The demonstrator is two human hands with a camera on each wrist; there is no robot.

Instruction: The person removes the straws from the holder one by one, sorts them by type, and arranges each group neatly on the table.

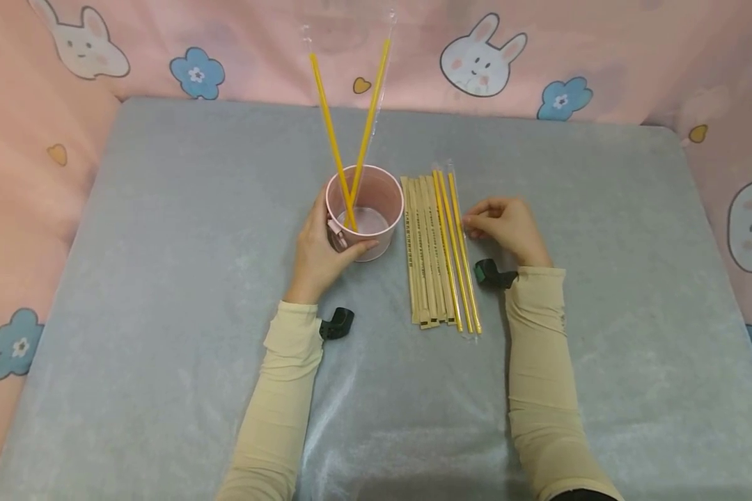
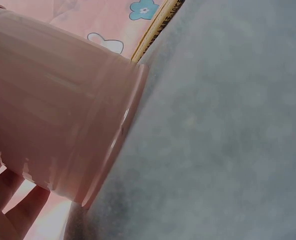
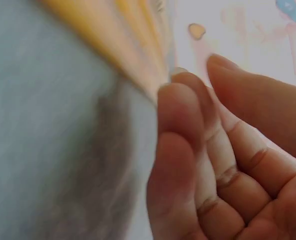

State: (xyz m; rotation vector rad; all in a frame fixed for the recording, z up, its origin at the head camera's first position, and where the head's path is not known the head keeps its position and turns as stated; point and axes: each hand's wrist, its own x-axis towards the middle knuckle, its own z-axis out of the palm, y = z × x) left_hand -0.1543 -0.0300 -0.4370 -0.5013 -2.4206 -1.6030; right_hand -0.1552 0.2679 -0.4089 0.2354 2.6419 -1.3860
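Observation:
My left hand (image 1: 322, 261) holds a small pink pail (image 1: 386, 202) from its left side, thumb across the front. In the left wrist view, the pail's smooth wall (image 2: 57, 110) fills the left part, with fingers below. Two yellow straws (image 1: 327, 108) in clear wrappers stand crossed inside the pail, leaning apart at the top. Three more wrapped yellow straws (image 1: 460, 229) lie side by side on the table. Just right of them is my right hand (image 1: 510, 226), fingers loosely bent. In the right wrist view, its thumb and fingertips (image 3: 178, 107) are apart, with nothing visible between them.
Several slim brown paper packets (image 1: 421, 250) with printed text lie between the pail and the loose straws. A grey cloth covers the table (image 1: 182, 278). Pink curtains (image 1: 401, 62) with rabbits and flowers stand behind and at the sides. Each wrist wears a small black device (image 1: 337, 324).

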